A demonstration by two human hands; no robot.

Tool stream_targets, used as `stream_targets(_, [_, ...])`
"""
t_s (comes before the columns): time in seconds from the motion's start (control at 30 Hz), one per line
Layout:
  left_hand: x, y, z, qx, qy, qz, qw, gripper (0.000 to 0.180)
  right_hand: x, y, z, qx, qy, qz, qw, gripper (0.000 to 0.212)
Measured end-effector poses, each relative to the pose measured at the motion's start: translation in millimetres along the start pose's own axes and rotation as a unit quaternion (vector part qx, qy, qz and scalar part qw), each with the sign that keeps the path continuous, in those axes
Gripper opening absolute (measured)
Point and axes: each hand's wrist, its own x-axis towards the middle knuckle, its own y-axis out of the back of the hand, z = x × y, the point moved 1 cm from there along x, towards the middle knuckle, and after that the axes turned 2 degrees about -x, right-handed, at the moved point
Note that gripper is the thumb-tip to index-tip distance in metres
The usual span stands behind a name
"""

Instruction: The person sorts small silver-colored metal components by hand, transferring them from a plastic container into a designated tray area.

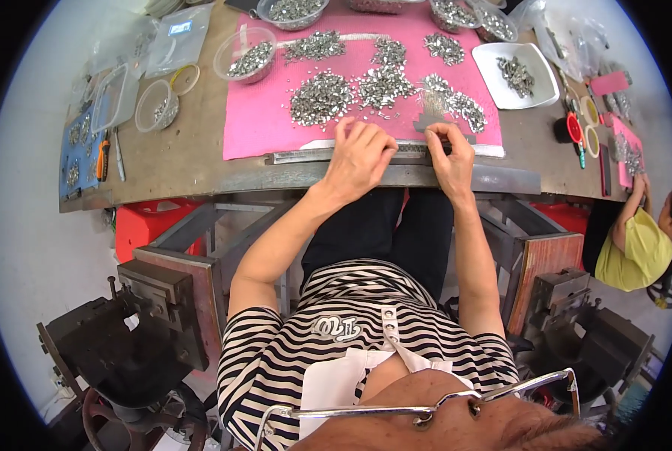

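Faced a worn brown counter (193,143) with a textured pink mat (257,116) over its middle. Read the clock from between the hands, with twelve pointing away from the body. Had a clear round plastic tub (227,49) of metal bits at ten o'clock, a white square plastic dish (484,68) at two and a co-worker in a yellow-green shirt (637,252) at four.

Worked at the near edge of the mat, over a long, narrow, silver metal strip (298,157), with loose heaps of small silver metal pieces (321,99) from ten round to one o'clock. Judged the step to be fine fingertip handling of such pieces along the strip; reckoned on needing a light, exact pinch next, without jogging the strip.

Found the strip lying flat, with its long axis from nine to three o'clock, crosswise to the body and roughly along the counter's edge; could not tell one end from the other by shape.

Held the left hand (361,158) above the strip with fingers curled inward, and the right hand (453,161) at three o'clock from it with forefinger bent close to thumb. Could not make out anything pinched in either.
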Motion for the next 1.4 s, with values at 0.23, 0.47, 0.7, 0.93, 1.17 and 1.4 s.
stream_targets(0.23, [4.4,-10.5,4.4,0.021,-0.004,-0.009,1.0,0.012,-7.9,-2.4,2.5,0.01,-0.01,0.024,1.0,0.008])
stream_targets(0.47, [5.4,10.5,-14.4,-0.004,0.012,0.047,0.999,0.008,-7.5,-1.0,-4.6,-0.067,0.094,0.0,0.993,0.009])
stream_targets(0.7, [14.8,24.9,-45.6,0.095,0.074,0.011,0.993,0.008,-7.7,-1.9,-5.4,-0.076,0.087,-0.008,0.993,0.009])
stream_targets(0.93, [20.4,15.9,-45.3,0.155,0.053,-0.01,0.986,0.006,-7.9,-3.1,-3.3,-0.073,0.093,0.003,0.993,0.009])
stream_targets(1.17, [20.8,15.6,-20.2,0.088,0.02,-0.015,0.996,0.008,-7.4,-2.4,-4.6,-0.072,0.082,0.005,0.994,0.009])
stream_targets(1.4, [7.6,-11.2,11.3,-0.002,0.004,-0.005,1.0,0.012,-7.8,-2.1,-3.9,-0.074,0.093,0.007,0.993,0.009])
